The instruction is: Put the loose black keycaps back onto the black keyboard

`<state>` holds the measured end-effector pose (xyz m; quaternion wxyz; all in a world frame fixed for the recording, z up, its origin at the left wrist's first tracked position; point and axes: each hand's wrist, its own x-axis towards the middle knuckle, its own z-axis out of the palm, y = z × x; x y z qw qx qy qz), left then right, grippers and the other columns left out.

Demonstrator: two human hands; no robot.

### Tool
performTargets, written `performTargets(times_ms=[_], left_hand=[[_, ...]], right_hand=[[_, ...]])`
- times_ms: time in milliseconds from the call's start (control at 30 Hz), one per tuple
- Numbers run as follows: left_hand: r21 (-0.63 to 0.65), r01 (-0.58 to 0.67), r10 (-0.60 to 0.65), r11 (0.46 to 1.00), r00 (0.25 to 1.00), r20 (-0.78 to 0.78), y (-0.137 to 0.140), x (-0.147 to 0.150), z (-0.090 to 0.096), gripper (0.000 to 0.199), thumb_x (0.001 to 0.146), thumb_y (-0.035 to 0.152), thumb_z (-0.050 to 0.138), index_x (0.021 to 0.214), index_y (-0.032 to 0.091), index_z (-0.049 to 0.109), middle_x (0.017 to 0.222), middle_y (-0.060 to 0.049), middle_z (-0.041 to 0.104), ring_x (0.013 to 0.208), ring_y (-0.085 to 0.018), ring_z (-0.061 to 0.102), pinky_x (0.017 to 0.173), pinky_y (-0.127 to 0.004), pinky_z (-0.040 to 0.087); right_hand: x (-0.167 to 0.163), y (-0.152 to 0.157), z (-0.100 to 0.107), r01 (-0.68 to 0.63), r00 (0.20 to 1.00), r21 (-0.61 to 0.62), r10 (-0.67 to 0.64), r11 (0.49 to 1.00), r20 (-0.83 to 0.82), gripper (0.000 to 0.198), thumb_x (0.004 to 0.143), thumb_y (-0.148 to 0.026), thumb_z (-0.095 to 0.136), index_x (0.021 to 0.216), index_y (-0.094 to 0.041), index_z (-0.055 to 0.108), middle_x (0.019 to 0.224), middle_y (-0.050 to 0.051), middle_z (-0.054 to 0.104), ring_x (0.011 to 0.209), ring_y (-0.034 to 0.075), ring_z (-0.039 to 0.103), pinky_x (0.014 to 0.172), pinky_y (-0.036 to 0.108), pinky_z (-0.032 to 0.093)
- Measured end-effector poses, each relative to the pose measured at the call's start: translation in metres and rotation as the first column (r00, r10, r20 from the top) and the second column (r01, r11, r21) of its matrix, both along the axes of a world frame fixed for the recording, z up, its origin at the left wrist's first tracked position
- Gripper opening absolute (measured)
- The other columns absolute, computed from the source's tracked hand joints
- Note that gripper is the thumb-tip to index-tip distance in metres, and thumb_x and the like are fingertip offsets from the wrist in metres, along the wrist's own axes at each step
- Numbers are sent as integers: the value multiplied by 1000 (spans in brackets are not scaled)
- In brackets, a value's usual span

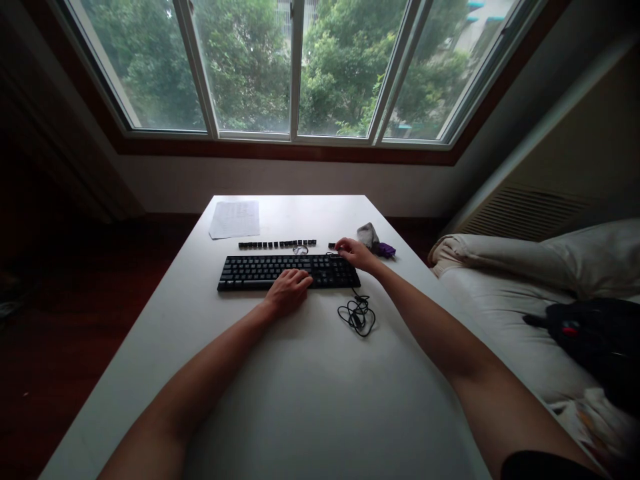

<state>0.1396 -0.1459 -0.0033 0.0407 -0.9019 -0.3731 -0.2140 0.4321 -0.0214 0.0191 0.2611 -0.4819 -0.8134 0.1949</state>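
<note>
A black keyboard (250, 272) lies across the white table, its long side facing me. My left hand (289, 291) rests over its front edge, right of the middle, fingers lying on the keys. Behind the keyboard, black keycaps (275, 244) stand in a long row, with a shorter group (332, 246) to the right. At that group my right hand (357, 255) has thumb and fingers closed on a small dark keycap, partly hidden by the fingertips. Between the row and the keyboard lies a small pale loop-shaped thing (301, 250).
The keyboard's black cable (357, 316) is coiled at the front right. A grey cloth (367, 235) and a purple bundle (385, 250) lie beyond my right hand. Paper (235, 219) lies at the table's far left corner. A sofa (500, 293) with a black bag (595, 340) stands right.
</note>
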Motion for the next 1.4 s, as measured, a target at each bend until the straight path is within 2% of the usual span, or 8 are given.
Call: performTargets(times_ms=[300, 467, 667, 767, 1167, 1300, 1400], left_hand=[[1, 1, -1, 1000, 1000, -1, 0, -1, -1, 35, 90, 18, 53, 124, 22, 59, 126, -10, 60, 115, -27, 53, 101, -45, 43], [-2, 0, 0, 1000, 1000, 1, 0, 0, 0, 35, 90, 18, 52, 123, 23, 60, 125, -10, 60, 115, -27, 53, 100, -46, 43], [-3, 0, 0, 1000, 1000, -4, 1, 0, -1, 33, 91, 19, 52, 123, 22, 59, 125, -10, 60, 115, -27, 53, 100, -45, 43], [-7, 5, -5, 1000, 1000, -11, 1, 0, -1, 33, 90, 20, 52, 123, 22, 59, 126, -10, 60, 114, -27, 53, 101, -45, 43], [-11, -3, 3, 1000, 1000, -6, 1, 1, -2, 34, 90, 20, 53, 123, 21, 60, 126, -10, 60, 115, -27, 53, 101, -45, 42], [-14, 1, -1, 1000, 1000, -8, 0, 1, 0, 35, 90, 19, 53, 123, 21, 60, 126, -11, 60, 115, -27, 53, 101, -45, 42], [-15, 0, 0, 1000, 1000, -7, 0, 1, 0, 34, 90, 19, 52, 123, 22, 60, 126, -10, 60, 115, -27, 53, 101, -45, 42]], right_hand=[[-6, -4, 3, -13, 996, 21, 11, 1000, 91, 28, 86, -27, 58, 113, -21, 61, 88, 2, 65, 75, 15, 57, 73, 26, 45], [-3, -3, 2, 11, 987, 43, -18, 999, 159, 22, 84, -27, 64, 105, -19, 63, 88, 3, 69, 75, 15, 59, 72, 26, 45], [2, 3, -5, -122, 983, 76, 110, 990, 146, 15, 83, -25, 67, 97, -20, 69, 96, 4, 69, 89, 19, 63, 83, 30, 49], [2, 8, -8, -144, 975, 92, 125, 985, 186, 14, 81, -24, 70, 94, -21, 71, 97, 4, 67, 93, 20, 62, 88, 33, 49], [-6, 11, -4, -169, 922, 96, 123, 981, 368, 16, 81, -20, 70, 97, -20, 71, 101, 7, 65, 100, 22, 60, 90, 31, 46], [-8, 8, -2, -151, 925, 82, 112, 985, 363, 16, 81, -22, 70, 97, -20, 71, 100, 6, 65, 98, 21, 59, 88, 29, 45], [-9, 4, -1, -104, 944, 79, 73, 991, 321, 13, 87, -25, 64, 97, -20, 71, 99, 5, 65, 93, 18, 59, 84, 27, 45]])
